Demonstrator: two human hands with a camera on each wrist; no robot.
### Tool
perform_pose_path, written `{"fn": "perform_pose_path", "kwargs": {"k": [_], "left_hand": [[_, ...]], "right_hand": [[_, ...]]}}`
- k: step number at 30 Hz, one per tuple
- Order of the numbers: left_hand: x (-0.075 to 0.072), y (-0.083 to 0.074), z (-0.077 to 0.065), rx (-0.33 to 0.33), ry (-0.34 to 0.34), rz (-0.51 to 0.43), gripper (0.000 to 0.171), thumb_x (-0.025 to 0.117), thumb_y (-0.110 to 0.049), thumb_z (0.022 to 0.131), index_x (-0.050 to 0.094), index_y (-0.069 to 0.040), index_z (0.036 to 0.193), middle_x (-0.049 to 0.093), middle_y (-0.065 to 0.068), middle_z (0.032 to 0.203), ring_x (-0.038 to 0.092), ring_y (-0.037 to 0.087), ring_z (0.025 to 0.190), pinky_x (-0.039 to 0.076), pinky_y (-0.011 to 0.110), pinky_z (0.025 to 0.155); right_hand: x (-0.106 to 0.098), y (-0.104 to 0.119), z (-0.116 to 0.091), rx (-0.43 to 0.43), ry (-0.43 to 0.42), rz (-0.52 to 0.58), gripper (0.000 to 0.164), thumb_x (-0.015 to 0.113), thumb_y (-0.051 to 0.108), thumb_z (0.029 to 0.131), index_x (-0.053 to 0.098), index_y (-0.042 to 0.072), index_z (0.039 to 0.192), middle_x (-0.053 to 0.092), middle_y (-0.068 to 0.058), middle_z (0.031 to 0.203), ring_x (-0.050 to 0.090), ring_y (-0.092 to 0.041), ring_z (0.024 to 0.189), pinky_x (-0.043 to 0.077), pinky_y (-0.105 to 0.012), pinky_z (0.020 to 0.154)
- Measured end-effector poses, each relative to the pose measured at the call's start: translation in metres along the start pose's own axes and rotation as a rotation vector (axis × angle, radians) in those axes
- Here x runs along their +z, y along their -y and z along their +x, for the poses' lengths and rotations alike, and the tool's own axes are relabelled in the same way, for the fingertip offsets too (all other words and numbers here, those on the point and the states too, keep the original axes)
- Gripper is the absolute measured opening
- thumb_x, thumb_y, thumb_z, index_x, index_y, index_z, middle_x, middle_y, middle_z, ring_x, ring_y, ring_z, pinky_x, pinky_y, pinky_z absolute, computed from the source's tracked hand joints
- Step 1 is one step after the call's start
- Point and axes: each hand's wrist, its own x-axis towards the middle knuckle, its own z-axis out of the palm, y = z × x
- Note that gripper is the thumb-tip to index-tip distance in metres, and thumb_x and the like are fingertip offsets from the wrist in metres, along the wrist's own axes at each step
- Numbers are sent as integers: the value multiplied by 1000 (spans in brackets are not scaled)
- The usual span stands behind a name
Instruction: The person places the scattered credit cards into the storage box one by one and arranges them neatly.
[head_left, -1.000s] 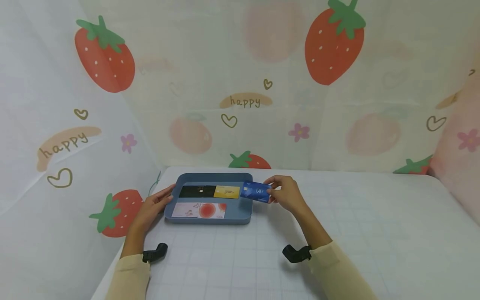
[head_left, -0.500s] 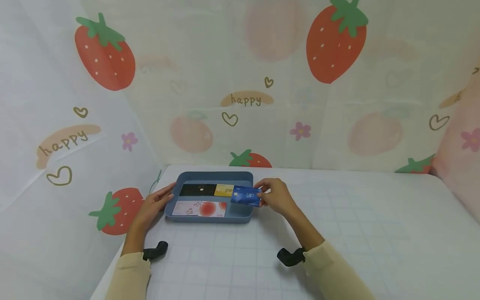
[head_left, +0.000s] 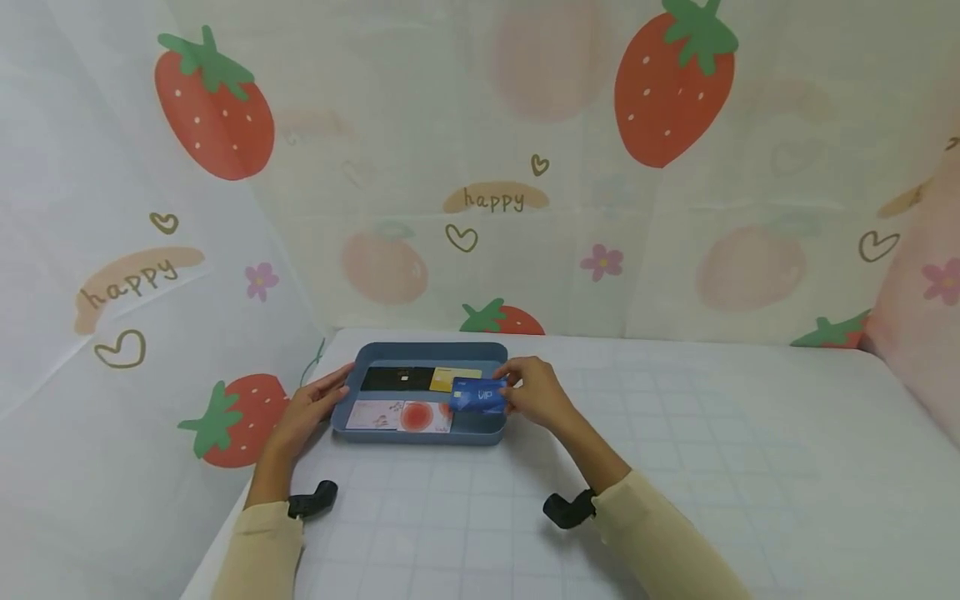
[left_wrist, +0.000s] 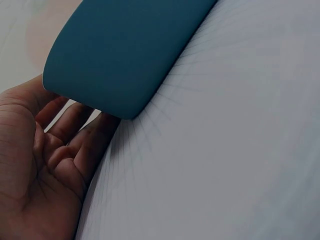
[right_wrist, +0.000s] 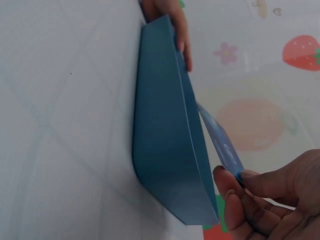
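Observation:
My right hand point(head_left: 538, 392) pinches a blue card marked VIP point(head_left: 477, 396) by its right edge, tilted over the right part of the blue-grey tray point(head_left: 420, 437). In the right wrist view, thumb and fingers hold the blue card point(right_wrist: 222, 142) just above the tray rim point(right_wrist: 167, 120). My left hand point(head_left: 306, 412) rests against the tray's left end, its fingers touching the wall. In the tray lie black cards point(head_left: 386, 379) and a yellow card point(head_left: 454, 375), partly hidden by the blue one. Nearer me are a pale pink card point(head_left: 372, 414) and a white card with a red circle point(head_left: 416, 417).
The tray stands on a white, faintly gridded table point(head_left: 420, 517). Behind and at the left hangs a white curtain point(head_left: 360, 150) printed with strawberries. A black camera mount is strapped to each wrist, the right one point(head_left: 567, 510) close over the table.
My right hand has moved left and slightly toward me, carrying the blue card from beyond the tray's right rim to over its inside. My left hand has stayed at the tray's left end.

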Motion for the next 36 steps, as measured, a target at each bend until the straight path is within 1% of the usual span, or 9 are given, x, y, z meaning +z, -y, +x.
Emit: {"fn": "perform_pose_path", "kwargs": {"k": [5,10,15,22,28,31,36], "left_hand": [[-1,-1,-3,0,-4,9,56,57,-35,105,41,-22,157,38,3,161,29,24,151,29,48,117],[-1,1,0,7,10,-1,55,56,-34,106,40,-22,157,36,3,162,27,25,152,28,50,119],[0,1,1,-3,5,-15,56,56,-33,106,40,-22,158,35,5,163,26,26,152,27,52,119],[0,-1,0,4,1,-7,56,58,-35,104,42,-22,157,36,4,162,27,26,152,27,52,119],[0,0,1,9,2,-4,56,58,-36,104,43,-22,156,37,4,162,27,26,152,27,51,120],[0,1,3,12,5,-6,56,58,-36,104,43,-21,156,37,4,162,28,26,152,27,51,119],[0,3,3,12,-4,-6,56,59,-36,104,44,-21,156,38,4,161,28,26,152,27,51,119]], "right_hand": [[9,3,4,-26,45,-32,20,67,-5,93,73,-1,112,61,-11,84,69,-26,61,56,-25,56],[14,9,8,-23,66,-42,20,66,-6,93,72,-3,113,60,-11,82,67,-19,59,57,-25,57],[22,11,13,-21,103,-46,21,65,-8,93,70,-5,113,62,-11,81,68,-21,60,57,-25,56],[31,14,18,-18,132,-75,21,65,-7,94,70,-4,114,61,-11,82,68,-22,61,55,-23,56],[35,16,21,-7,134,-119,20,65,-6,94,70,-4,114,62,-11,85,68,-24,61,55,-23,57],[37,15,22,-3,133,-139,20,66,-6,94,70,-4,113,63,-11,85,69,-25,61,54,-23,56],[41,14,24,0,140,-156,19,66,-6,94,70,-3,112,63,-10,84,67,-23,60,52,-21,53]]}}
